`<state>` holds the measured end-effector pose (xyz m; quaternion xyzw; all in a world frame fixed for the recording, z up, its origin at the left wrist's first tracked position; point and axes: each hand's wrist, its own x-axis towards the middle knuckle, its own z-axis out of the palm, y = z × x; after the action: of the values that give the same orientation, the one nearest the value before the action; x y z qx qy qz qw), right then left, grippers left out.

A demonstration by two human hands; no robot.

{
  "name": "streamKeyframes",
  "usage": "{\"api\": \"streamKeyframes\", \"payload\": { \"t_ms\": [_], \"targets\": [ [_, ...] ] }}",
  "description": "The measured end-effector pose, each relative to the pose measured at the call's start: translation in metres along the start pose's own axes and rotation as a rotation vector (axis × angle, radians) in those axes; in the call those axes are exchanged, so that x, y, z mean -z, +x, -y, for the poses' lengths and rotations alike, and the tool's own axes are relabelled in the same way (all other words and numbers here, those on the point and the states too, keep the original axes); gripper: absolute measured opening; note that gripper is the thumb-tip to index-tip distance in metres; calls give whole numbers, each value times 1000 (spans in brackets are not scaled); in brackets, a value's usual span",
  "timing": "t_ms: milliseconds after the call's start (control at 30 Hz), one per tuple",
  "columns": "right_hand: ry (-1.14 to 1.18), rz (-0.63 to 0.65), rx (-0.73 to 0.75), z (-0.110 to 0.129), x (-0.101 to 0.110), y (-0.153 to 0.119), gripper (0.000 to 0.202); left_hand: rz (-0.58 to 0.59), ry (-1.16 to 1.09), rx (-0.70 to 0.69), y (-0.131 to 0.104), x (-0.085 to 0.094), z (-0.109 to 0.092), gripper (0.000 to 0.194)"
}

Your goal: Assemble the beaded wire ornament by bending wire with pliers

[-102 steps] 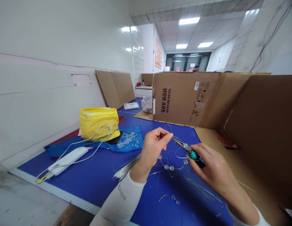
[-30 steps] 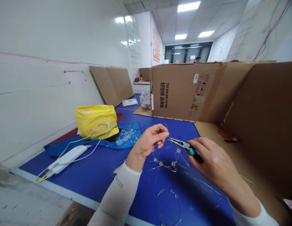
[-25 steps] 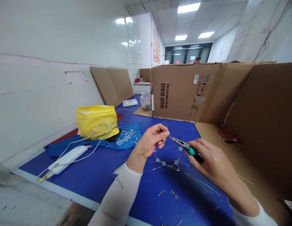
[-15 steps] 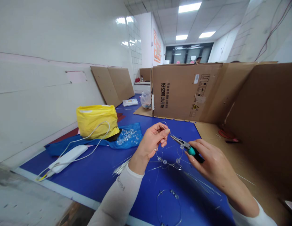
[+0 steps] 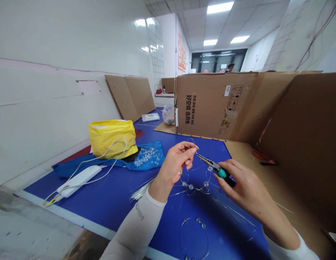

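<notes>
Between thumb and fingers, my left hand [image 5: 181,157] pinches a thin wire [image 5: 191,140]. Its loop rises above the fingertips. My right hand [image 5: 243,184] is closed round the black and green handles of long-nose pliers [image 5: 211,164], whose tips point at the wire close to my left thumb. Whether the jaws grip the wire I cannot tell. Beneath both hands hangs or lies a curved wire strung with clear beads [image 5: 191,187]; its link to the pinched wire is unclear. Nearer me, a beaded wire ring [image 5: 180,236] lies on the blue table [image 5: 103,206].
Clear beads [image 5: 148,156] are spread on blue cloth beside a yellow bag [image 5: 112,139]. A white power strip [image 5: 79,180] with its cable lies at left. Cut wires [image 5: 142,191] lie by my left forearm. A large cardboard sheet [image 5: 211,104] walls the back and right.
The hands and pliers keep nearly the same pose. The plier tips sit very slightly lower against the left fingertips, and the whole view has shifted a little.
</notes>
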<state>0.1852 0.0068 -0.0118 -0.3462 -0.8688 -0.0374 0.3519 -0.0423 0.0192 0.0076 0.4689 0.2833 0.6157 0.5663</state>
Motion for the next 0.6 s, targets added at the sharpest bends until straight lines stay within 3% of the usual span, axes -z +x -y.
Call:
{"api": "streamKeyframes", "payload": {
  "t_ms": [600],
  "targets": [
    [111,34,-19,-2,-1,1,16,102,49,2,-1,3,-6,22]
  ]
}}
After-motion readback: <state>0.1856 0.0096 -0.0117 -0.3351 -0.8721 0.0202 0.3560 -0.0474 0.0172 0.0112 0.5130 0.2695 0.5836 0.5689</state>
